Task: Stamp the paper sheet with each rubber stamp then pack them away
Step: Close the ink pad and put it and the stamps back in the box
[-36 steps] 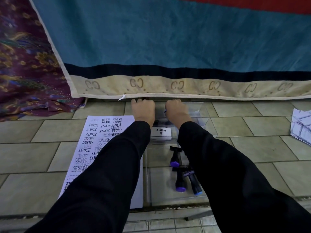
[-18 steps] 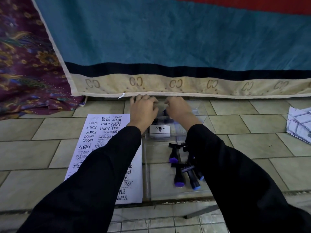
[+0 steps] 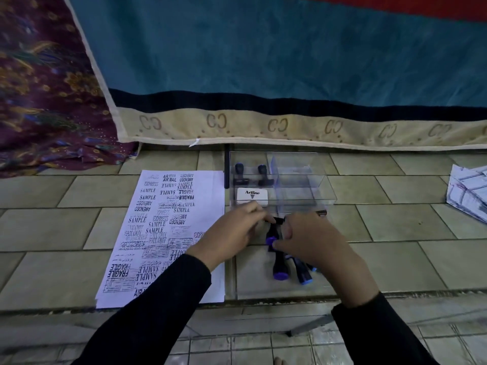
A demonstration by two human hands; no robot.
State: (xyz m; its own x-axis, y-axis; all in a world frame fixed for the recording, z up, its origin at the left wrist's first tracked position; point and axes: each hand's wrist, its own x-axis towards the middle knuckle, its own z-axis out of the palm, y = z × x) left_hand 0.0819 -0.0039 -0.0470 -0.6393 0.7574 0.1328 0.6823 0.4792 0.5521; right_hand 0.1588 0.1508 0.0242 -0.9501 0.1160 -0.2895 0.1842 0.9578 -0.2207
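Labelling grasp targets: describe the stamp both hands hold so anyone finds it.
Start at the clear plastic box right of the printed white paper sheet. Nearer the person lie black rubber stamps with purple or blue ends. The target stamp is the farthest, the only one gripped by left hand and right hand.

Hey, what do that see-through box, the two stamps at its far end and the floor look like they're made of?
Clear box: rigid transparent plastic, likely acrylic; the tiles show through its glossy walls.
Two stamps inside it: black handles with a dull sheen, probably moulded plastic.
Floor: smooth beige tiles with dark grout lines, likely glazed ceramic.
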